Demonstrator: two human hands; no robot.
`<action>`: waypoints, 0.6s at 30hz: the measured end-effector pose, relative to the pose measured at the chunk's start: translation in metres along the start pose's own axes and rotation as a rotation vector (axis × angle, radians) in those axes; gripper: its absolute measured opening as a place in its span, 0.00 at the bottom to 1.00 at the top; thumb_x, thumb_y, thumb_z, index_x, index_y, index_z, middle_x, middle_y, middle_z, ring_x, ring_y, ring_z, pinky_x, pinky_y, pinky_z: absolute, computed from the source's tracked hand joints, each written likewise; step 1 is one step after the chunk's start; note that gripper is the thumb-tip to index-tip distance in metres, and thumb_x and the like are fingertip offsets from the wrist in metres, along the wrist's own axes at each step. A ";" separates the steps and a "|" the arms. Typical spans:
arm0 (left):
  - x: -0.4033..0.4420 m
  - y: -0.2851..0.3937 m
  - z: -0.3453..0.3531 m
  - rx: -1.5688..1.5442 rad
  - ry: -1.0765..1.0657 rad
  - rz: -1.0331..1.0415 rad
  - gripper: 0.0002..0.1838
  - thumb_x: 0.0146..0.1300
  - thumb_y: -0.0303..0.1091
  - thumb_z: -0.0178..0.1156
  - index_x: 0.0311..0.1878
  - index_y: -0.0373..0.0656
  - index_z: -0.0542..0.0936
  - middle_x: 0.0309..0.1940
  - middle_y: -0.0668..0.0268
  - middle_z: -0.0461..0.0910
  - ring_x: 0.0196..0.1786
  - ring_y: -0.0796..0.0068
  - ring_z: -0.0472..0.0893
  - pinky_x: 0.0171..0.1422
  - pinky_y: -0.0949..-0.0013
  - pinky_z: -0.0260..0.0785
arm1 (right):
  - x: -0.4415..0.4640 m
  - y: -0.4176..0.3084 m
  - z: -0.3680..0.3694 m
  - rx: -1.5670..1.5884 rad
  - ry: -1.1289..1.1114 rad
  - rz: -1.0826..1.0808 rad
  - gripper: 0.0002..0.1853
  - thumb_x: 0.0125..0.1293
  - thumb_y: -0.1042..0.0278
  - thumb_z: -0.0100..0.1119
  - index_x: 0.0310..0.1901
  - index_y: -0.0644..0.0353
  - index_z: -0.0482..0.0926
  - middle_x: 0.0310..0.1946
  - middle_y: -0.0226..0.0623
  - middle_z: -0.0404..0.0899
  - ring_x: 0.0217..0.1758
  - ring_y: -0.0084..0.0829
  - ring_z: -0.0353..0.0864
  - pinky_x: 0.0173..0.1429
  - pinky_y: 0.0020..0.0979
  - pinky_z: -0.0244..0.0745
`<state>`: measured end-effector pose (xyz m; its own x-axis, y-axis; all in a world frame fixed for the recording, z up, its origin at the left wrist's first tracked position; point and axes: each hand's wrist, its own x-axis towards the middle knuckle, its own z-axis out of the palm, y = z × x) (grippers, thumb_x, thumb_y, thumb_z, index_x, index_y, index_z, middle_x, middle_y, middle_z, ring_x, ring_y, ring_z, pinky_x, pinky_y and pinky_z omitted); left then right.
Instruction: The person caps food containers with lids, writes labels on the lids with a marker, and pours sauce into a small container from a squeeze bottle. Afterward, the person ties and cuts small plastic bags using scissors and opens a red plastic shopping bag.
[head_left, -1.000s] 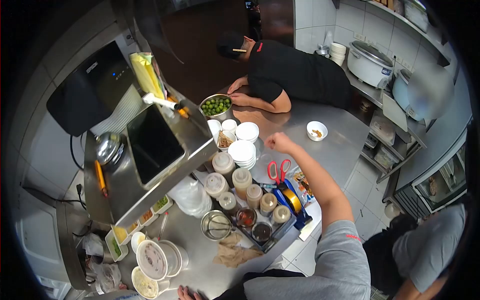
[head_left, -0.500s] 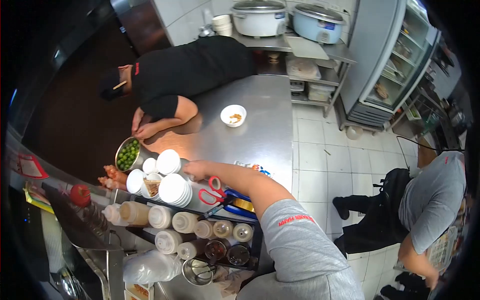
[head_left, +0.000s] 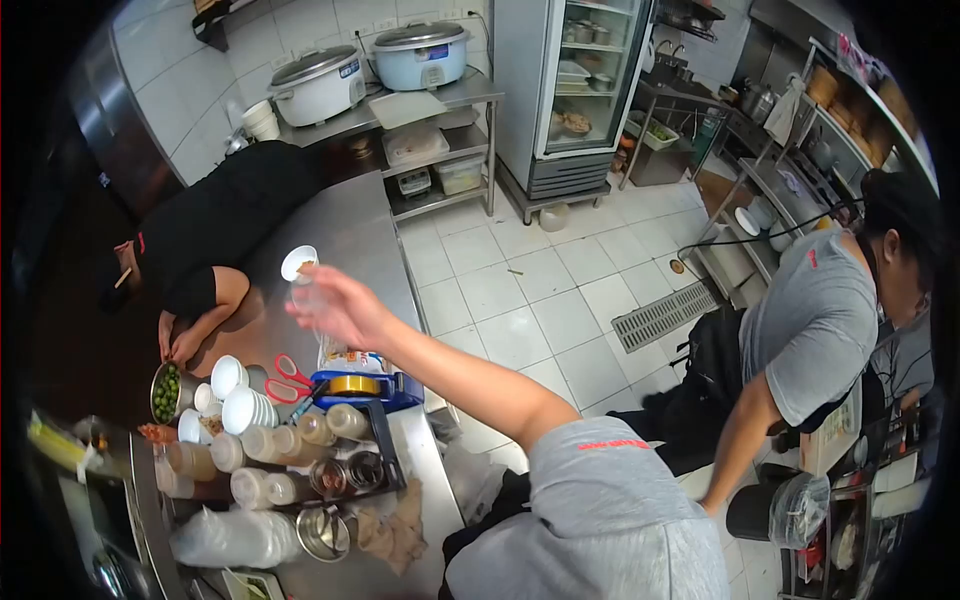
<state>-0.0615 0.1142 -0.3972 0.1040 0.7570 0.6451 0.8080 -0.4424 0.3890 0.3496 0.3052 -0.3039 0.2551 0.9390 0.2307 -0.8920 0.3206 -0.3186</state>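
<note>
My right hand [head_left: 345,308] reaches out over the steel counter, slightly blurred. Its fingers are curled round a see-through item [head_left: 314,302], seemingly clear plastic, whose shape I cannot make out well. Just beyond the fingertips stands a white bowl [head_left: 298,262] with some brown food pieces, partly covered by the fingers. Below the hand lie red-handled scissors [head_left: 288,372] beside a blue tape dispenser [head_left: 400,389] with yellow tape. A stack of white bowls [head_left: 246,410] is to their left. My left hand is out of the frame.
Squeeze bottles [head_left: 262,442] and dark sauce jars fill a tray near me. A co-worker in black [head_left: 215,215] leans on the counter by a pot of green fruit [head_left: 167,393]. Another in grey [head_left: 820,310] stands at the right. Rice cookers [head_left: 320,85] and a fridge [head_left: 570,100] stand behind.
My right hand has moved from beside the stacked bowls to near the bowl of food, with the see-through item. The view has swung right; my left hand, partly visible earlier, has left it.
</note>
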 end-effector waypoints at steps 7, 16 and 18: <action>-0.014 0.039 -0.039 -0.429 -0.118 -0.068 0.20 0.65 0.39 0.50 0.52 0.33 0.74 0.51 0.51 0.75 0.55 0.54 0.73 0.59 0.57 0.62 | -0.220 0.113 0.042 -0.443 -0.247 0.559 0.19 0.63 0.63 0.56 0.54 0.56 0.68 0.48 0.38 0.73 0.43 0.27 0.77 0.43 0.24 0.75; -0.050 0.025 -0.070 -0.993 -0.436 -0.888 0.19 0.62 0.36 0.56 0.52 0.33 0.73 0.50 0.53 0.74 0.52 0.60 0.74 0.57 0.62 0.67 | -0.317 0.185 0.067 -1.190 -0.534 0.301 0.21 0.54 0.62 0.65 0.49 0.58 0.73 0.36 0.36 0.72 0.41 0.32 0.73 0.42 0.30 0.70; -0.067 0.007 -0.059 -1.277 -0.359 -0.830 0.19 0.60 0.36 0.61 0.49 0.32 0.73 0.47 0.56 0.75 0.49 0.66 0.76 0.56 0.63 0.68 | -0.323 0.184 0.068 -1.213 -0.574 0.307 0.21 0.56 0.65 0.64 0.51 0.58 0.73 0.39 0.37 0.70 0.41 0.31 0.72 0.39 0.29 0.72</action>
<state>-0.0975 0.0318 -0.3987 0.1735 0.9753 -0.1367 -0.2813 0.1821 0.9422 0.0774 0.0525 -0.3743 -0.3445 0.9035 0.2551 0.0736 0.2969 -0.9521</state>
